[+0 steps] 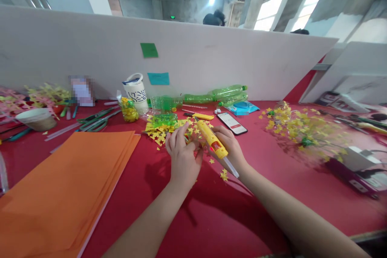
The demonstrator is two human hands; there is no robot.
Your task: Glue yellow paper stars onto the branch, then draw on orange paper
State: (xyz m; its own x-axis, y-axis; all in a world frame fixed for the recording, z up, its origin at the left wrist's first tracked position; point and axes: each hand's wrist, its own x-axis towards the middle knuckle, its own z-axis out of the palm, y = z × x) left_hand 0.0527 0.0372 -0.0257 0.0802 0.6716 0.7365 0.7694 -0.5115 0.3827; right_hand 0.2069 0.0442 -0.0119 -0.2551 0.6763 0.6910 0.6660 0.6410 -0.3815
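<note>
In the head view, my right hand (230,145) is closed around a yellow hot glue gun (211,136). A translucent glue stick (231,167) juts from its rear end, and its nozzle points away from me. Beside it my left hand (184,155) is bent in a pinch, thumb and fingers close together; what lies between them is too small and covered to make out. Beyond both hands spreads a pile of yellow paper stars (157,134). A few loose stars (224,175) lie nearer, below the glue gun.
Orange paper sheets (72,181) are stacked at left. Behind the hands are green plastic bottles (229,93), a yellow cutter (204,116), a phone (232,123) and a white cup (136,93). At right stand yellow star sprays (290,127) and a purple power bank (350,177).
</note>
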